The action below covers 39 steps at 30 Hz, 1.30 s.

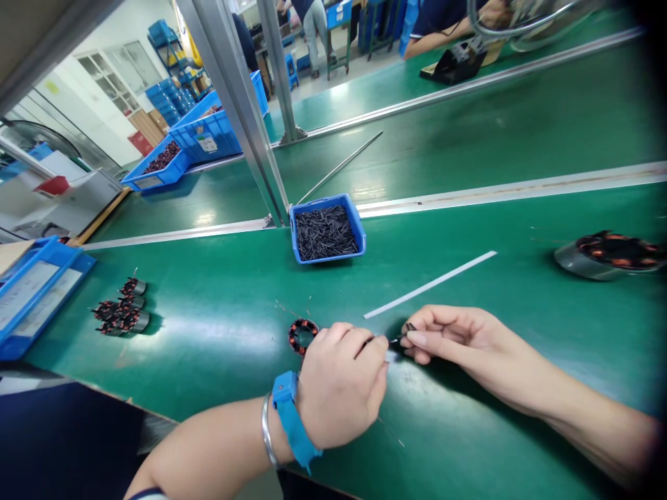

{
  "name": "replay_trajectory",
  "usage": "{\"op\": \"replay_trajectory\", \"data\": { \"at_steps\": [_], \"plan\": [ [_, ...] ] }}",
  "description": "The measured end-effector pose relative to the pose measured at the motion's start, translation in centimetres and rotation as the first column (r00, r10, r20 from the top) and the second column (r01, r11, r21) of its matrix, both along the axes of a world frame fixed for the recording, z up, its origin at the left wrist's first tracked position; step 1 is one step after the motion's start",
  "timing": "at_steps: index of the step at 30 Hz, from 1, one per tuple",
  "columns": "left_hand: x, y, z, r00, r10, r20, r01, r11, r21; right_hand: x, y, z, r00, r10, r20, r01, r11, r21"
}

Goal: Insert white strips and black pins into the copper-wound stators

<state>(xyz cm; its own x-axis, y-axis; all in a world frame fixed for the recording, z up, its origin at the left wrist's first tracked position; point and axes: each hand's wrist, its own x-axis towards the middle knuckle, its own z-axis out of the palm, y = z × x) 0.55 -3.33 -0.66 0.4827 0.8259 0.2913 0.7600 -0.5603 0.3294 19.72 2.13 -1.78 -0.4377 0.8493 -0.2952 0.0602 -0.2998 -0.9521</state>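
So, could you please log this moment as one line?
left hand: partly covering wound stator ring; right hand: pinching small dark piece; blue bin: holding black tube-like pieces; white strip: on worktop

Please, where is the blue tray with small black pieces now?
In the head view, the blue tray is near the centre, on the green table, right of the metal post, beyond the left hand.

We see a small wire-wound ring [294, 333], black with orange-red patches, its open middle facing us, partly hidden behind the left hand [341, 385]. In the right hand [458, 335] we see a pinched small dark piece [410, 327], mostly covered.
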Motion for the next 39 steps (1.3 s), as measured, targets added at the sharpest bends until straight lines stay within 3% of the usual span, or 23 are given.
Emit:
{"op": "replay_trajectory", "data": {
  "at_steps": [14, 22, 24, 26, 28, 30, 33, 36, 39],
  "plan": [
    [0.0, 0.1, -0.1, 1.0, -0.004, -0.004, 0.004, 1.0, -0.002, -0.4, -0.1, 0.2, 1.0, 0.014, 0.021, -0.014, 1.0, -0.007],
    [0.1, -0.1, -0.2, 0.998, 0.0, 0.059, 0.003, 0.998, -0.057, 0.2, -0.6, -0.6, 0.999, 0.049, 0.016, -0.05, 0.999, 0.006],
    [0.1, -0.1, -0.3, 0.997, -0.01, 0.071, 0.014, 0.998, -0.062, 0.6, -0.2, -0.2, 0.999, -0.004, 0.046, 0.002, 0.999, 0.046],
    [0.0, 0.0, -0.4, 0.997, -0.017, 0.075, 0.021, 0.998, -0.057, 0.4, 0.9, 0.7, 0.993, -0.08, 0.086, 0.064, 0.983, 0.17],
    [0.0, 0.0, -0.4, 0.997, -0.022, 0.08, 0.025, 0.999, -0.043, -0.7, 3.0, 2.1, 0.98, -0.14, 0.142, 0.076, 0.92, 0.384],
    [0.0, 0.1, -0.4, 0.996, -0.027, 0.083, 0.029, 0.999, -0.027, -2.2, 5.3, 3.7, 0.951, -0.192, 0.242, 0.008, 0.798, 0.603],
    [0.0, 0.1, -0.4, 0.995, -0.025, 0.099, 0.028, 0.999, -0.031, -3.5, 7.3, 5.2, 0.844, -0.317, 0.433, -0.173, 0.604, 0.778],
    [0.0, 0.1, -0.4, 0.992, -0.022, 0.125, 0.03, 0.998, -0.064, -2.3, 5.4, 4.3, 0.819, -0.237, 0.523, -0.365, 0.488, 0.793],
    [0.0, 0.1, -0.3, 0.987, -0.029, 0.157, 0.045, 0.995, -0.094, -0.2, 1.3, 1.7, 0.831, -0.061, 0.553, -0.461, 0.483, 0.745]
  ]
}}
